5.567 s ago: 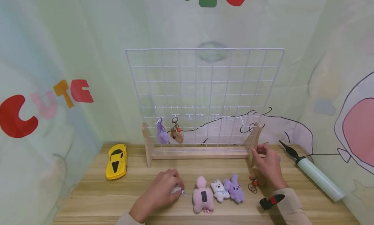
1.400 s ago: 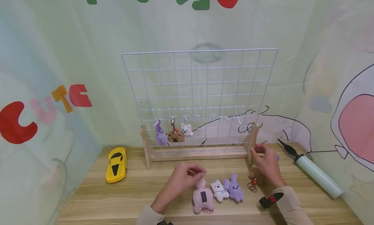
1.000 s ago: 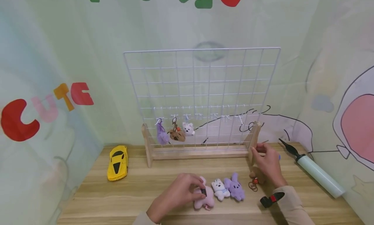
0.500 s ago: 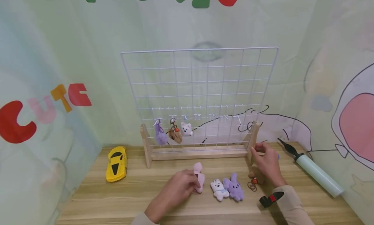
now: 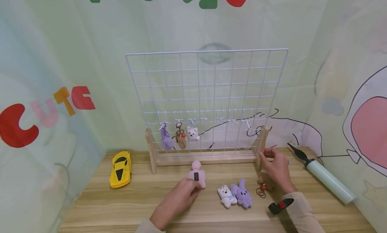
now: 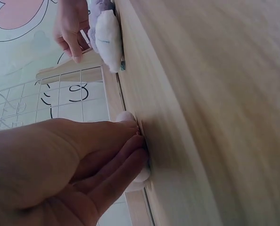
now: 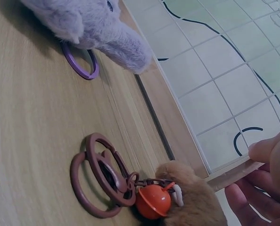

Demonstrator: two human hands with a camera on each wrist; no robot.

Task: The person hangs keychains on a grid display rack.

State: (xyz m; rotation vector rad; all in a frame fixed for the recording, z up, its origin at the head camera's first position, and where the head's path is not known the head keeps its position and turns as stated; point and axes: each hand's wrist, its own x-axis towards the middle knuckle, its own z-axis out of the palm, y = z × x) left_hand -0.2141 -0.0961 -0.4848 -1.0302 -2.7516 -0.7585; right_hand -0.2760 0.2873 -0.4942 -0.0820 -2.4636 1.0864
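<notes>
My left hand [image 5: 178,200] pinches the lower end of a pink plush keychain [image 5: 198,177], which lies on the table with its black label up, in front of the rack. In the left wrist view the fingertips are close over the wood and hide much of the pink plush [image 6: 143,176]. With my right hand [image 5: 276,167] I hold the right wooden upright [image 5: 262,144] of a white wire grid rack [image 5: 211,85]. A purple keychain [image 5: 166,140], a brown one [image 5: 180,140] and a white bear [image 5: 192,133] hang from its left hooks.
A white bear plush [image 5: 227,196] and a purple plush [image 5: 243,194] lie side by side. Close to my right wrist is a brown plush [image 7: 192,200] with an orange bell. A yellow toy car [image 5: 120,169] stands left, a hand pump [image 5: 328,181] right.
The white bear from under my left hand now hangs on the third hook. My left hand has shifted the pink plush left and toward the rack. My right hand stays on the upright.
</notes>
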